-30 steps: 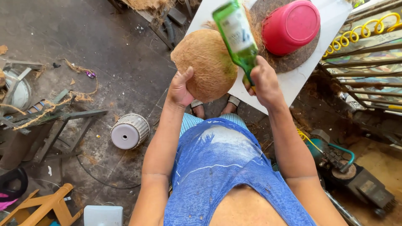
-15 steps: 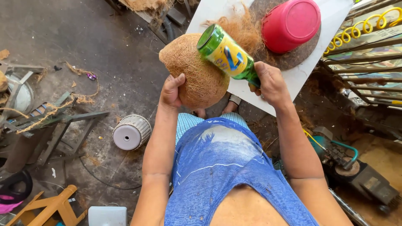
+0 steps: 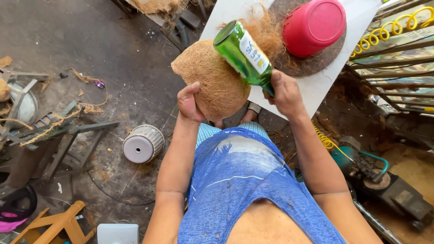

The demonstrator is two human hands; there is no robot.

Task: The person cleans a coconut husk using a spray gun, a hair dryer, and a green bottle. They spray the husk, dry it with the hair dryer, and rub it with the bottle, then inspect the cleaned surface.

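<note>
Clearly the work in hand is rubbing or pressing a green glass bottle (image 3: 244, 54) against a fibrous coconut-husk shell (image 3: 212, 77), held up in the air just off the near-left edge of the white worktop (image 3: 316, 88). The left hand (image 3: 190, 104) is clenched around the lower side of the shell, thumb up over its curve, while the right hand (image 3: 284, 92) grasps the bottle by its neck, so the body lies slanted across the shell's upper right. To do this well, I judge the left grip should cup the shell firmly from beneath so it cannot roll, and the bottle's smooth side, not its base rim, should meet the fibre. A grip this far from the contact point gives leverage but less control; glass slipping off the curve is the risk. On the worktop's far part an upturned red bowl (image 3: 314, 26) rests on a round brown fibre mat (image 3: 294, 65), well clear of the stroke.
</note>
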